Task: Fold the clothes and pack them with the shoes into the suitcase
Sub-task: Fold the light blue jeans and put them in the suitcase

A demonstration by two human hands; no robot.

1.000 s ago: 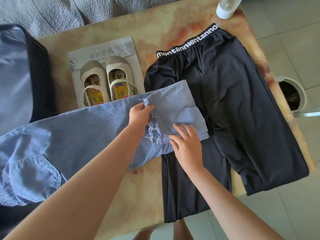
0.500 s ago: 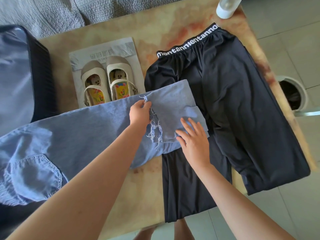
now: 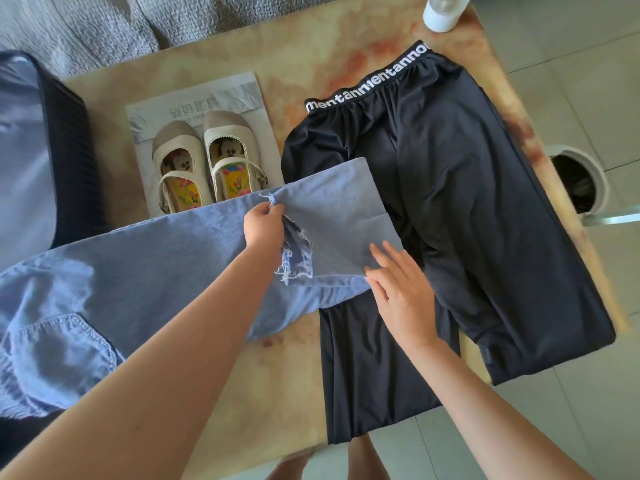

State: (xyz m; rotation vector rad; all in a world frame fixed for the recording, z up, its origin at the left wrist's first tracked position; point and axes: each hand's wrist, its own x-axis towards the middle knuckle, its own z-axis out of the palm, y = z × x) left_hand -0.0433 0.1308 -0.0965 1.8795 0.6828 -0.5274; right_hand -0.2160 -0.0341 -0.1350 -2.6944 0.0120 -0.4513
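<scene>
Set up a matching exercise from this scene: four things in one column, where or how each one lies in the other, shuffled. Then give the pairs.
Things
1. shoes
2. black trousers
3. blue trousers
4. white bottle

Places or states
A. at the far right corner of the table
B. frayed hem pinched by the left hand
C. side by side on a grey printed sheet
D. spread flat, partly under another garment

Pairs: 1-C, 2-D, 3-B, 4-A
</scene>
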